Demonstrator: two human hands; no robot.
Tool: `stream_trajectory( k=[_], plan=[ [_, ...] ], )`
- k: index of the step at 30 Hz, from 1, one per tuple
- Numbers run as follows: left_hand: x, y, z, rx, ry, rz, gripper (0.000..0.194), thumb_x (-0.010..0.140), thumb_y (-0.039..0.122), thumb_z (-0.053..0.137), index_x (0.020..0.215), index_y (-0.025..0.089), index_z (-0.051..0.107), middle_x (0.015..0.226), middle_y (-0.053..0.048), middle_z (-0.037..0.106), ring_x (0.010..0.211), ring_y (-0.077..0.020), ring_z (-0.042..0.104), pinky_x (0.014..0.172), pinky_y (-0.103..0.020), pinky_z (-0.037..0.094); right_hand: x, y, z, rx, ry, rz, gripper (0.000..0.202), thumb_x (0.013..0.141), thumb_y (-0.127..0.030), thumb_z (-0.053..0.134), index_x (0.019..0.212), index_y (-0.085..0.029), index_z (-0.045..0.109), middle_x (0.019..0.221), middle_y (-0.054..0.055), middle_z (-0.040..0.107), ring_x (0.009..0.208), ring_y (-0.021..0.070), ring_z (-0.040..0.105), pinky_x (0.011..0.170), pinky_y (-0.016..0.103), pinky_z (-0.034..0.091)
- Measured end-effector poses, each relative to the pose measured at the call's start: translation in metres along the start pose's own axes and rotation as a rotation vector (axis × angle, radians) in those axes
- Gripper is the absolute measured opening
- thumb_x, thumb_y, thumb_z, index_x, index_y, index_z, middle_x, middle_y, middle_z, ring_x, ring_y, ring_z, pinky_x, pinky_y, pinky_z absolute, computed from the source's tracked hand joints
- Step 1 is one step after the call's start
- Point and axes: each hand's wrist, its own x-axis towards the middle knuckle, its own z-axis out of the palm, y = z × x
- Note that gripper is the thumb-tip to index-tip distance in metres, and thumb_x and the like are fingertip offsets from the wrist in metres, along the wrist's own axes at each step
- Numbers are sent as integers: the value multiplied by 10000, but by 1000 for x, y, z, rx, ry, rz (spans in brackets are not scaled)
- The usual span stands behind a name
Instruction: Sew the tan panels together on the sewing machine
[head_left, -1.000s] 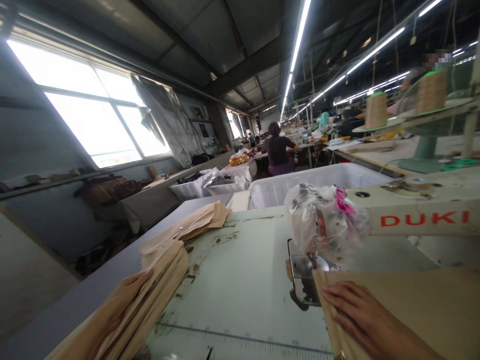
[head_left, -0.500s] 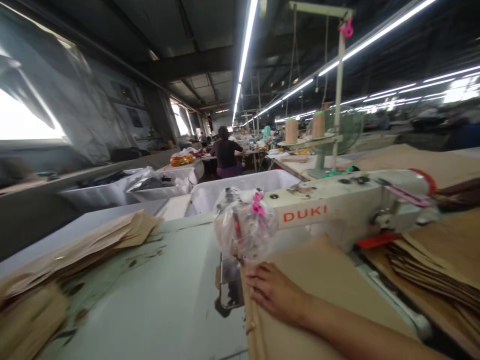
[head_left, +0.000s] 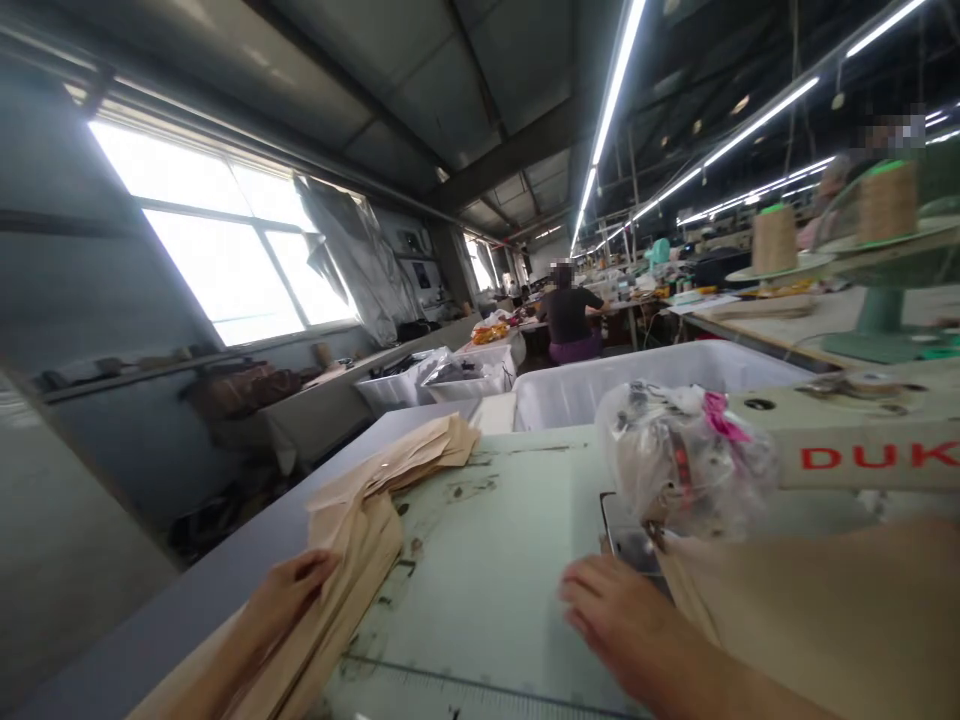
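At the lower left, my left hand (head_left: 289, 592) has its fingers closed on the edge of a stack of tan fabric pieces (head_left: 375, 540). My right hand (head_left: 611, 610) hovers over or rests on the pale green table, left of the needle area, with bent fingers; whether anything is under them is hidden. A large tan fabric piece (head_left: 832, 600) lies under the head of the sewing machine (head_left: 832, 455), which is wrapped in clear plastic with a pink tie. My right forearm crosses this fabric's lower left part.
Behind the pale green table (head_left: 495, 560) stands a white bin (head_left: 637, 370), with more filled bins to its left. Thread cones (head_left: 775, 240) stand at the right. A person (head_left: 570, 315) sits farther back, facing away.
The view has swung left. My left hand has come into view at the tan stack. My right hand has left the fabric by the needle and moved left over the table.
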Motion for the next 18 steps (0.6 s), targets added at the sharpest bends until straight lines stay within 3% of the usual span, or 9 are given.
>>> stream_trajectory(
  k=[2, 4, 8, 11, 14, 16, 18],
  plan=[
    [5, -8, 4, -46, -21, 4, 622, 741, 752, 682, 914, 154, 692, 675, 29, 607, 586, -150, 547, 549, -267, 396, 62, -44, 26, 65, -17, -157, 106, 896, -141, 622, 988, -193, 628, 1066, 44, 664, 935, 211, 629, 847, 341, 532],
    [11, -11, 9, -86, -38, 10, 711, 652, 820, 686, 900, 153, 693, 645, 31, 592, 558, -146, 517, 528, -266, 350, 124, -79, 57, 44, 19, -276, 261, 867, -166, 653, 1119, -150, 586, 1169, 70, 627, 971, 210, 615, 836, 327, 538],
    [17, -17, 9, -115, -57, 42, 647, 669, 778, 709, 867, 163, 668, 629, 40, 576, 526, -120, 482, 526, -255, 340, 215, -119, 115, -20, 49, -346, 204, 915, -183, 612, 1110, -132, 576, 1122, 66, 619, 952, 221, 603, 740, 337, 547],
    [17, -24, 9, -130, -36, 72, 552, 768, 713, 686, 857, 170, 648, 654, 44, 578, 513, -105, 474, 522, -248, 357, 242, -130, 141, -41, 75, -397, 113, 983, -162, 520, 1045, -118, 604, 1075, 79, 629, 963, 243, 591, 750, 379, 535],
    [17, -26, 6, -160, 16, 90, 510, 812, 680, 675, 797, 172, 635, 627, 53, 560, 507, -106, 484, 534, -255, 388, 248, -129, 157, -41, 99, -462, 193, 1034, -162, 441, 1014, -118, 628, 1074, 78, 644, 1041, 245, 562, 831, 403, 513],
    [15, -20, -10, -191, 85, 81, 513, 798, 680, 690, 786, 170, 639, 632, 45, 577, 551, -126, 537, 567, -271, 437, 247, -123, 165, -38, 101, -482, 225, 1051, -175, 422, 1022, -125, 639, 1074, 68, 657, 1082, 231, 544, 928, 413, 481],
    [10, -10, -40, -231, 209, 58, 503, 832, 662, 669, 868, 161, 655, 752, 10, 641, 690, -161, 620, 656, -300, 503, 243, -117, 173, -37, 81, -487, 226, 1048, -185, 443, 989, -132, 654, 1031, 55, 672, 1085, 216, 545, 1006, 405, 440]
  ],
)
